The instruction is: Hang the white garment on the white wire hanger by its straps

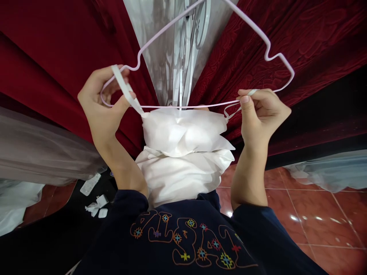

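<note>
A pale pink clothes hanger (164, 28) is held up in front of me, its bottom bar running level between both hands. My left hand (107, 95) grips the hanger's left end, with a white strap (123, 86) looped over its fingers. On the other side, my right hand (259, 110) pinches the bottom bar near the right end, and the second strap is wrapped at its fingers. From these straps a white ruffled garment (183, 164) hangs below the bar, against my front. The right strap's path is partly hidden by the fingers.
Dark red curtains (71, 46) flank sheer white fabric and a white metal frame (186, 49). Down to the left, a black surface (65, 229) holds a phone (90, 184), a charger plug (102, 201) and a small white case (103, 213). Red tiles (329, 225) cover the floor.
</note>
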Demonstrator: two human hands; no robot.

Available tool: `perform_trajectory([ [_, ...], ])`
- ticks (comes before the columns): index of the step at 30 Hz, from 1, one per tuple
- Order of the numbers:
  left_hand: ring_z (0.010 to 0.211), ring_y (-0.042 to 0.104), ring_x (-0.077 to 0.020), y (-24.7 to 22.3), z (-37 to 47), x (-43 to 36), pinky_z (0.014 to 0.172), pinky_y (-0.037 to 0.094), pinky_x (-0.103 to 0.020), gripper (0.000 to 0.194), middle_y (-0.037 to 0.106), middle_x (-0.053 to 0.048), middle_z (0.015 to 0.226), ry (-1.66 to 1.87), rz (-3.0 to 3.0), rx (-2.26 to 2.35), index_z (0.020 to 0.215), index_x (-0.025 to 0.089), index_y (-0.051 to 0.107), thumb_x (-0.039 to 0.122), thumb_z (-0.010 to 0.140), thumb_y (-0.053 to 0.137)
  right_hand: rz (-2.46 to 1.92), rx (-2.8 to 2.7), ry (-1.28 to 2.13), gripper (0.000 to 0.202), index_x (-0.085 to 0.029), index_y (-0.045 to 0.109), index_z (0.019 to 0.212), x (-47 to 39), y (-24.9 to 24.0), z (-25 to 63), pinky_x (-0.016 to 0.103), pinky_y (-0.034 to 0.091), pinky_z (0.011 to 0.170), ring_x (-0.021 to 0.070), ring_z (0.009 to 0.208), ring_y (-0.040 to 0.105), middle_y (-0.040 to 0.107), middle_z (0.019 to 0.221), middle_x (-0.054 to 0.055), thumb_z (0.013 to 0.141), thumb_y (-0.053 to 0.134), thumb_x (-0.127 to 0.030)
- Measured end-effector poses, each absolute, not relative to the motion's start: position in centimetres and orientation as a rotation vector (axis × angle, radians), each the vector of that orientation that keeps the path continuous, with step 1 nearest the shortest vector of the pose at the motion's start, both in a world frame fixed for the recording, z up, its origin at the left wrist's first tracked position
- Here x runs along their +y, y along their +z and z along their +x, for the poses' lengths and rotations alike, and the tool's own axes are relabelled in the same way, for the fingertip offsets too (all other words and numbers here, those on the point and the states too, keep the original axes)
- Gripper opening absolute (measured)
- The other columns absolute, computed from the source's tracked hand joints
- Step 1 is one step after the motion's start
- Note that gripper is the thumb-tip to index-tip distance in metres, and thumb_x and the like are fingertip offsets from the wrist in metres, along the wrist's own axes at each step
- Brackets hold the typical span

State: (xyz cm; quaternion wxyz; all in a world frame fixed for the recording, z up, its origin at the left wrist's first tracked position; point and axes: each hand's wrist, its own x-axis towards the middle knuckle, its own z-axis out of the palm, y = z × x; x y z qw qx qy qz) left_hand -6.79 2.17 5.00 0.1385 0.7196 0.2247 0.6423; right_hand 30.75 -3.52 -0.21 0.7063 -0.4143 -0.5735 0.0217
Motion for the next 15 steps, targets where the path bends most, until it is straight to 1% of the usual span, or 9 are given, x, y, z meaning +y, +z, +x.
perform_trajectory([
  [1, 0.097, 0.081, -0.0234, 5.9, -6.4, 2.0, 0.09, 0.071, -0.04, 0.062, 0.084, -0.006, 0.11, 1.769, 2.101, 0.716, 0.126, 0.015, 0.081, 0.049, 0.081, 0.107, -0.916, -1.26, 0.073, 0.021, -0.019, 0.087, 0.097, -3.6, -0.2, 30.6, 0.03, 0.047, 0.07, 0.0136, 0.082, 0.071, 0.083, 0.096, 0.007, 0.097, 0.081, -0.039],
  [2, 0.088, 0.078, -0.0199, 6.7, -6.1, 1.7, 0.083, 0.07, -0.035, 0.05, 0.082, -0.003, 0.099, 1.71, 2.093, 0.795, 0.119, 0.016, 0.082, 0.043, 0.084, 0.106, -0.912, -1.24, 0.096, 0.019, -0.02, 0.087, 0.096, -3.7, -0.2, 30.5, 0.03, 0.046, 0.07, 0.0138, 0.082, 0.071, 0.083, 0.096, 0.007, 0.097, 0.082, -0.038],
  [3, 0.084, 0.074, -0.0172, 7.5, -5.8, 1.4, 0.08, 0.067, -0.031, 0.038, 0.079, -0.001, 0.093, 1.654, 2.067, 0.883, 0.112, 0.016, 0.083, 0.035, 0.087, 0.104, -0.911, -1.217, 0.116, 0.018, -0.02, 0.087, 0.095, -3.7, -0.3, 30.3, 0.03, 0.045, 0.07, 0.014, 0.082, 0.07, 0.083, 0.095, 0.007, 0.096, 0.083, -0.038],
  [4, 0.082, 0.071, -0.0154, 8.2, -5.5, 1.2, 0.076, 0.063, -0.028, 0.028, 0.078, -0.001, 0.09, 1.607, 2.048, 0.934, 0.106, 0.015, 0.084, 0.026, 0.089, 0.102, -0.912, -1.199, 0.131, 0.018, -0.02, 0.087, 0.094, -3.7, -0.3, 30.1, 0.031, 0.044, 0.07, 0.0142, 0.081, 0.07, 0.083, 0.095, 0.008, 0.095, 0.083, -0.038],
  [6, 0.083, 0.067, -0.0144, 9.2, -5.1, 0.8, 0.072, 0.056, -0.024, 0.015, 0.077, -0.003, 0.089, 1.556, 2.002, 0.99, 0.1, 0.012, 0.086, 0.013, 0.091, 0.098, -0.91, -1.182, 0.155, 0.018, -0.021, 0.087, 0.093, -3.5, -0.4, 29.9, 0.031, 0.043, 0.069, 0.0146, 0.081, 0.069, 0.083, 0.096, 0.008, 0.094, 0.084, -0.038],
  [8, 0.083, 0.065, -0.0142, 9.8, -4.9, 0.5, 0.07, 0.052, -0.023, 0.009, 0.076, -0.004, 0.087, 1.562, 1.948, 1.016, 0.101, 0.009, 0.088, 0.007, 0.095, 0.093, -0.896, -1.186, 0.167, 0.018, -0.021, 0.087, 0.095, -3.5, -0.6, 29.8, 0.032, 0.043, 0.07, 0.0148, 0.081, 0.069, 0.082, 0.096, 0.008, 0.094, 0.085, -0.038],
  [11, 0.079, 0.062, -0.0135, 10.3, -5.0, 0.2, 0.07, 0.052, -0.024, 0.008, 0.075, -0.002, 0.084, 1.627, 1.908, 1.06, 0.106, 0.011, 0.09, 0.008, 0.099, 0.09, -0.892, -1.208, 0.185, 0.018, -0.021, 0.087, 0.095, -3.6, -0.6, 29.7, 0.034, 0.048, 0.074, 0.0159, 0.082, 0.068, 0.081, 0.096, 0.009, 0.094, 0.085, -0.039],
  [15, 0.088, 0.07, -0.0188, 10.6, -4.8, -0.7, 0.083, 0.061, -0.033, 0.027, 0.078, -0.003, 0.096, 1.661, 2.048, 1.021, 0.121, 0.017, 0.088, 0.011, 0.096, 0.094, -0.912, -1.203, 0.212, 0.02, -0.021, 0.086, 0.095, -3.6, -0.7, 29.7, 0.034, 0.048, 0.071, 0.0168, 0.081, 0.068, 0.081, 0.096, 0.009, 0.094, 0.086, -0.041],
])
